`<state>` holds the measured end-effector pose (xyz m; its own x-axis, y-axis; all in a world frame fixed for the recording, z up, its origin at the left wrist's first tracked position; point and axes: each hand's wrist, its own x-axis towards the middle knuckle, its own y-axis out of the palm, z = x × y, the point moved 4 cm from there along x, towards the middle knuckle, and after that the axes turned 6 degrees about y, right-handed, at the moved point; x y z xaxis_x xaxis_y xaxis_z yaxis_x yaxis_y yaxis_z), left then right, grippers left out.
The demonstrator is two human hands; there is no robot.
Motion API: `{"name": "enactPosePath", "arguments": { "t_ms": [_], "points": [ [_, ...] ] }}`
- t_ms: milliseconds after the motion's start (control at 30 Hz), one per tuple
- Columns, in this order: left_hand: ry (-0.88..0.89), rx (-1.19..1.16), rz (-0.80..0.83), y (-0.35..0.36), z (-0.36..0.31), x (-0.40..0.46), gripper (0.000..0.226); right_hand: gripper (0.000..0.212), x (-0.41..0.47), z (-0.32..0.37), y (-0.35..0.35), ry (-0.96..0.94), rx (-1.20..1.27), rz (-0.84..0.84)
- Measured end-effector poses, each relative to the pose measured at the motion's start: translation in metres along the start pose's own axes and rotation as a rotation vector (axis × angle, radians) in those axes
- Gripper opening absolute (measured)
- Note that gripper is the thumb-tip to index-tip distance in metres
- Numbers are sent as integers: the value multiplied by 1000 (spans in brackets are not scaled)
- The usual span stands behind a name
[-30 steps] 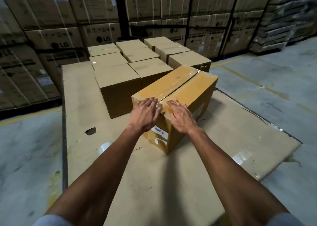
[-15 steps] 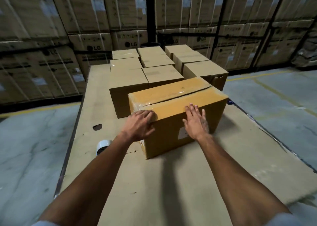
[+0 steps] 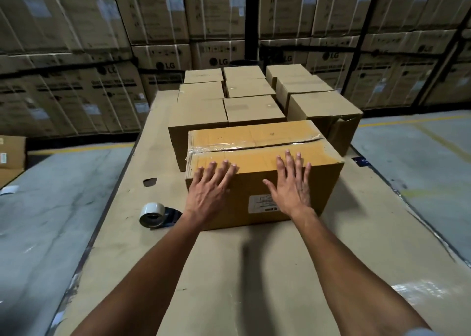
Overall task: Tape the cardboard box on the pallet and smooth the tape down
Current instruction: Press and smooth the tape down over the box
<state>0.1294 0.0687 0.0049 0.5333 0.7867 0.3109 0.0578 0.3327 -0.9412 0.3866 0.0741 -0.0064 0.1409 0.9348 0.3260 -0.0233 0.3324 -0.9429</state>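
I am pressing my left hand [image 3: 209, 194] and right hand [image 3: 293, 182], fingers splayed flat and gripping nothing, on the taped cardboard box [image 3: 257, 172]; tape roll [image 3: 152, 214] lying at 9 o'clock.

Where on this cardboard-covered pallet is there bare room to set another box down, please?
The widest bare patch lies in front of the taped box, between it and you. A strip runs left of the stacked boxes, past the torn hole, but the tape roll crowds its near end. Behind the box it is packed.
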Motion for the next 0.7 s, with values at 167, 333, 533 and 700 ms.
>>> {"name": "enactPosePath", "arguments": {
  "t_ms": [167,333,533,700],
  "points": [
    [-41,25,-9,8,19,14,80,91,27,11,9,-44,-4,46],
    [-110,27,23,15,41,37,82,90,59,26,18,-75,-3,88],
    [-143,22,37,21,62,58,83,92,81,38,27,-88,-3,53],
    [-142,30,33,24,64,60,85,94,81,41,27,-86,-11,28]
  ]
}}
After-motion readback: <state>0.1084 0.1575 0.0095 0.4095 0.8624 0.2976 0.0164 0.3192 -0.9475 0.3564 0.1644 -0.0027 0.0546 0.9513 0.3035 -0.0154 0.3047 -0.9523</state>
